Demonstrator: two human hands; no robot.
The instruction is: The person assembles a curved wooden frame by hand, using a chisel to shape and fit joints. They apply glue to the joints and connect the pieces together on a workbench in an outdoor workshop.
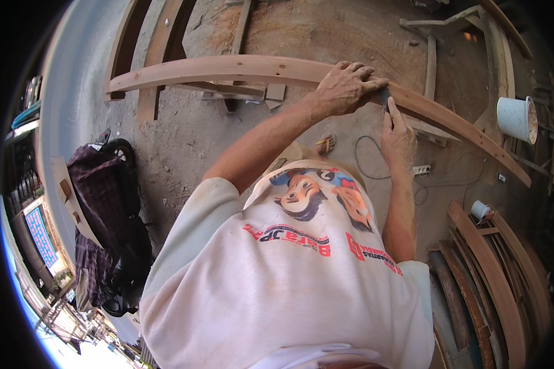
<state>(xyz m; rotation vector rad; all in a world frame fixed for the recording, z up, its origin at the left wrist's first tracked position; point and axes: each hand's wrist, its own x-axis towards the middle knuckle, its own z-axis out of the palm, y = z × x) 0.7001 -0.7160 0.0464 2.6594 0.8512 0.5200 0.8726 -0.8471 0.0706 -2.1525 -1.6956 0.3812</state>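
A long, curved wooden plank (240, 69), pale reddish-brown with a few dark knots, lies crosswise in front of me. My left hand (349, 89) is bent over its middle, with the fingers across the top and pointing right. Just beside those fingertips is a small dark grey flat piece (383, 97), whose exact kind I cannot make out. My right hand (399, 132) pinches it from the near side, the index finger stretched along it. Part of the piece and the left thumb are hidden by the hands.
Wooden supports (151, 98) stand under the plank's left end. A white bucket (516, 120) is at the far right, and a power strip (421, 170) with a cable lies on the ground. Curved boards (489, 277) are stacked at the lower right. A covered motorbike (108, 209) stands left.
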